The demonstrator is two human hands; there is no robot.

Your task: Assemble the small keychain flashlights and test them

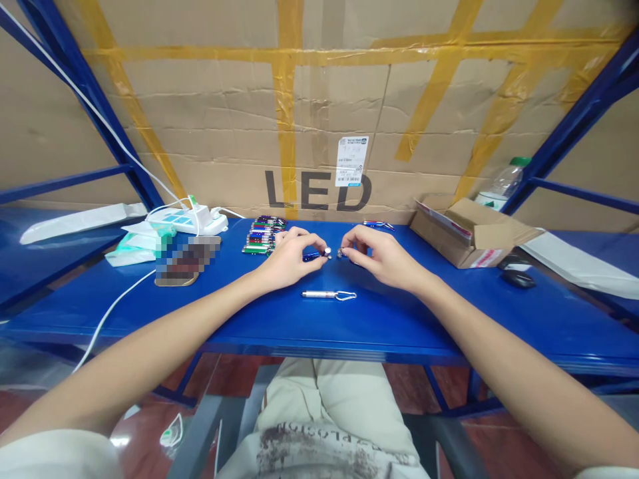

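My left hand [289, 258] is closed in a pinch, thumb and forefinger gripping a small round silver piece [327, 251] that looks like a button cell. A blue penlight body [311, 256] shows between those fingers; whether it is held or lies on the table I cannot tell. Facing it, a short gap away, my right hand [374, 254] pinches a small dark-and-silver piece [340, 253], too small to name. In front of both hands a silver keychain penlight [320, 294] with a carabiner clip [346, 295] lies on the blue table [279, 326].
Several coloured penlights [259, 236] are stacked behind my left hand. More penlights [379, 225] lie at the back. An open cardboard box [469, 229] and a black mouse [518, 278] are right. Left are a blurred-out phone [187, 263], a power strip [192, 218] and a white cable [112, 313].
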